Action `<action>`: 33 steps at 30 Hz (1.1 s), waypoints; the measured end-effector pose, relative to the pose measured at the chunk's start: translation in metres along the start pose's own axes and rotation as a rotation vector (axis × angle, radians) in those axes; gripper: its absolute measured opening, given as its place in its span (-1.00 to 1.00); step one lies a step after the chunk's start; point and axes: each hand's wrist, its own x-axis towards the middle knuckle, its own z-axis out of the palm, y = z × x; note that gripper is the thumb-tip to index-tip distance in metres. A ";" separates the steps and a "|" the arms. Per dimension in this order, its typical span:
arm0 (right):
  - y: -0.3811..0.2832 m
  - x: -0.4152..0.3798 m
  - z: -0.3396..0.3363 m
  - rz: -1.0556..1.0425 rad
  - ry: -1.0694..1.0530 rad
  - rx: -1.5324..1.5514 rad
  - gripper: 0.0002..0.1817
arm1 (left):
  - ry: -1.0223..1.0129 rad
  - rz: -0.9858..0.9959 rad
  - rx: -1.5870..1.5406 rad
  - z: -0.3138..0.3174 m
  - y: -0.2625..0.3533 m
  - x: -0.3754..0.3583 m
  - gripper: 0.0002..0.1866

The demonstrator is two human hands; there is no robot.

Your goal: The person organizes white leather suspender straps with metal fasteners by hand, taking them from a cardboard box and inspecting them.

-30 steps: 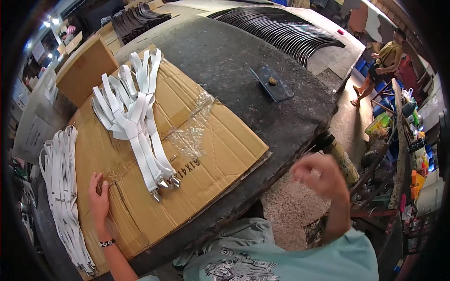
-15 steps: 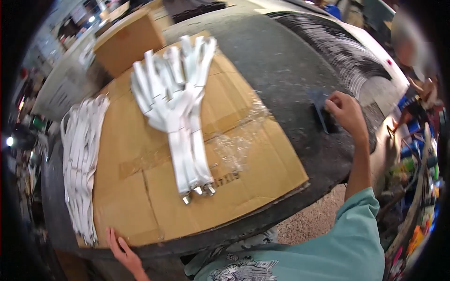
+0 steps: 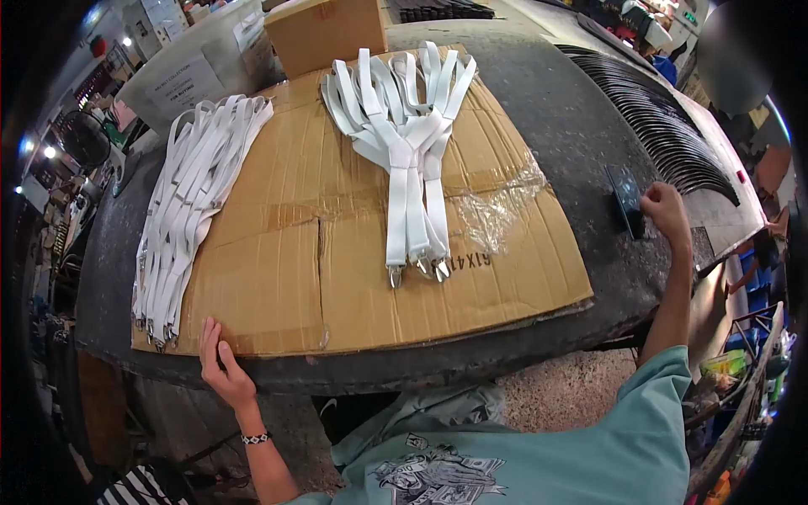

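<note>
My left hand rests at the front edge of a cardboard sheet, its fingers stretched out and holding nothing. My right hand is curled, with its fingertips at the right edge of a dark smartphone lying on the black table. White elastic suspenders with metal clips lie fanned out on the middle of the cardboard, their clip ends towards me. Beyond my left hand lies a bundle of more white suspenders, along the left side of the sheet.
The black tabletop surrounds the cardboard. A brown carton and a translucent plastic bin with a paper label stand at the back. Black strips lie fanned out at the far right. Clear tape crosses the cardboard.
My view has shifted, so the table appears higher and further right. My right fingertips have drawn back from over the smartphone to its right edge. Both bundles of suspenders stay in place.
</note>
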 end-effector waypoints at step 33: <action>-0.209 -0.052 0.140 -0.361 -0.351 0.834 -0.76 | 0.093 0.143 0.198 0.001 0.049 -0.017 -0.82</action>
